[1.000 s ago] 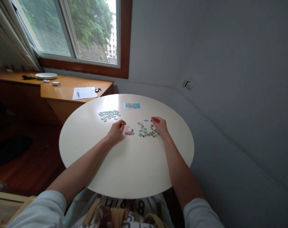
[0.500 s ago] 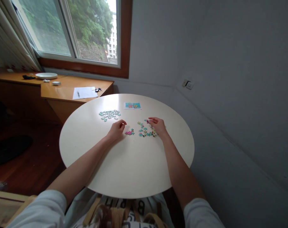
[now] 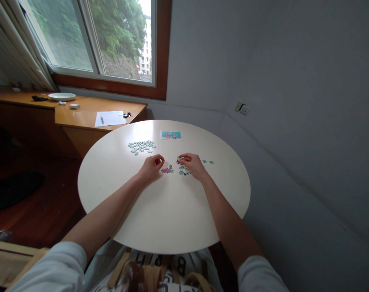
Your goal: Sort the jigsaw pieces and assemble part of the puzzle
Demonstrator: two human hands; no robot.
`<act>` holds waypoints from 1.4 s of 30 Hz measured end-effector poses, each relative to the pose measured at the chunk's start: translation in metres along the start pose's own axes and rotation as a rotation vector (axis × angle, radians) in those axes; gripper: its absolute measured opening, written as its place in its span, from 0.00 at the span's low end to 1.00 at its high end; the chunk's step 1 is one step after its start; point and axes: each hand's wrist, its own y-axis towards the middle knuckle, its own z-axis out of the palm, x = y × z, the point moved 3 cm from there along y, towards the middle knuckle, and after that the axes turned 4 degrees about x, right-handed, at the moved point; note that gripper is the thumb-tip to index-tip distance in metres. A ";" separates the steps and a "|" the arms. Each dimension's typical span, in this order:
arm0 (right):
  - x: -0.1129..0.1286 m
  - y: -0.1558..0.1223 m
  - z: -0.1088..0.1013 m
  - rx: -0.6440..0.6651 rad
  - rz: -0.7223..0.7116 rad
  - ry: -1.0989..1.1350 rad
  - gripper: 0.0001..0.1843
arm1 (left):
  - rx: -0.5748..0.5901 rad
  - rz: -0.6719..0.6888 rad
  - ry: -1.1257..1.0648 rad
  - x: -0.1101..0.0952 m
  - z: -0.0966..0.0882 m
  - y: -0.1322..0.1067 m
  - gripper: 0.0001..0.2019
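- On my feed, far left: wooden desk [image 3: 84, 108] behind the table's far-left edge, carrying a paper sheet [image 3: 110, 118].
- Teal puzzle pieces [image 3: 142, 147], spread loose, toward the round white table's [image 3: 163, 221] far-left edge.
- Left hand [image 3: 152, 165]: forearm comes in over the near-left edge. Thumb and index bent into a loose ring, other fingers curled. I see nothing in it; can't tell if the tips meet.
- Pink cluster of pieces [image 3: 166, 170]: just right of the left hand, near table centre.
- Picture card [image 3: 171, 135]: flat, near the far edge.
- Right hand [image 3: 193, 164]: forearm in from the near-right edge, hand angled left, palm down. I read thumb and index as pinched on a small dark-pink piece [image 3: 178, 161].
- Mixed loose pieces [image 3: 184, 172]: beneath the right hand, partly hidden from me.
- Two stray pieces [image 3: 211, 162]: beside its knuckles, toward the right edge.
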 end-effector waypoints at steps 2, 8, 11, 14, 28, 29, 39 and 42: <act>0.003 -0.003 0.012 0.046 -0.020 -0.010 0.15 | 0.017 0.022 -0.010 -0.001 0.001 0.000 0.06; -0.001 -0.005 0.029 0.123 -0.037 -0.071 0.08 | 0.085 0.109 -0.030 -0.006 0.005 -0.001 0.08; -0.005 -0.004 0.028 0.118 -0.039 -0.097 0.07 | 0.116 0.124 -0.030 -0.007 0.007 -0.002 0.08; -0.005 -0.004 0.029 0.143 -0.042 -0.109 0.08 | 0.137 0.134 -0.035 -0.008 0.008 -0.002 0.07; -0.004 -0.006 0.031 0.225 -0.071 -0.145 0.10 | 0.178 0.159 -0.011 -0.005 0.009 -0.003 0.07; -0.004 -0.006 0.031 0.227 -0.070 -0.144 0.10 | 0.180 0.158 -0.012 -0.005 0.009 -0.003 0.07; -0.005 -0.006 0.030 0.231 -0.061 -0.119 0.10 | 0.197 0.162 -0.006 -0.001 0.011 -0.002 0.07; -0.007 -0.006 0.030 0.235 -0.055 -0.091 0.10 | 0.199 0.159 -0.006 -0.002 0.011 -0.002 0.07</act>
